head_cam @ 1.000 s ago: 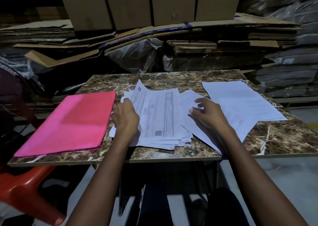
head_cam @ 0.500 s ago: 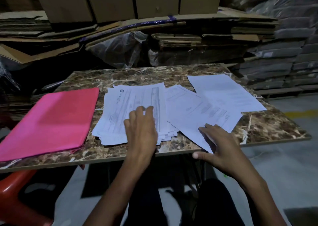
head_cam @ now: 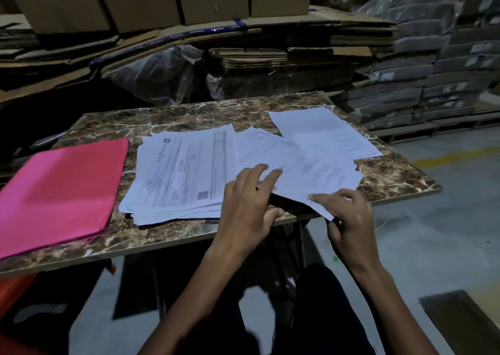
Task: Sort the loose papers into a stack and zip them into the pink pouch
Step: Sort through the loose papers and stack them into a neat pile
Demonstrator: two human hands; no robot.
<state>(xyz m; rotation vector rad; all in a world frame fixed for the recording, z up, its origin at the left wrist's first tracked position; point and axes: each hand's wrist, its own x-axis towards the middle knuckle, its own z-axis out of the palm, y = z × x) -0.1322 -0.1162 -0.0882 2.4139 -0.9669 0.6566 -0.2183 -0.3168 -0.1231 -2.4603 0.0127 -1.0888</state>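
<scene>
A pink pouch (head_cam: 58,192) lies flat on the left of the marble-patterned table (head_cam: 189,233). Beside it sits a rough stack of printed papers (head_cam: 184,173). More loose sheets (head_cam: 305,165) fan out to the right, and one plain sheet (head_cam: 324,133) lies at the far right. My left hand (head_cam: 249,208) rests with fingers spread on the stack's right edge and the loose sheets. My right hand (head_cam: 349,219) pinches the near corner of the loose sheets, lifted over the table's front edge.
Flattened cardboard and boxes (head_cam: 189,24) pile up behind the table, with wrapped bundles (head_cam: 446,65) stacked at the right. A red plastic chair (head_cam: 13,292) shows under the table's left corner. A cardboard piece (head_cam: 465,322) lies on the floor at the lower right.
My left hand has slid right from the stack onto the loose sheets. My right hand has taken hold of the loose sheets' near corner and raised it off the table.
</scene>
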